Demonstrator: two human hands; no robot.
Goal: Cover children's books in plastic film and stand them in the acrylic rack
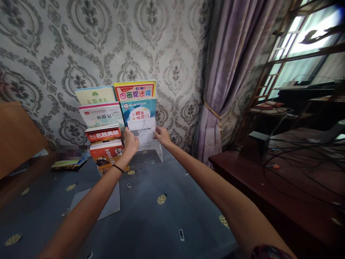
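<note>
Between both hands is a white-covered book (145,133), upright in front of a blue book (140,108) in the right column of a clear stepped book rack (151,158). My left hand (131,141) grips its left edge, fingers closed. On the opposite edge, my right hand (162,136) pinches the cover. Behind the blue book rises a red and yellow book (134,91). The rack's left column holds a pale green book (95,96), a white book with a pink edge (101,114), a red book (104,134) and an orange book (106,154).
A dark blue pineapple-print cloth (151,223) covers the table. A flat grey item (110,201) lies under my left forearm. Several books (68,163) are stacked at left, near a brown board (18,133). At right, cables (291,158) lie on a dark red desk (250,169) beside a curtain (215,86).
</note>
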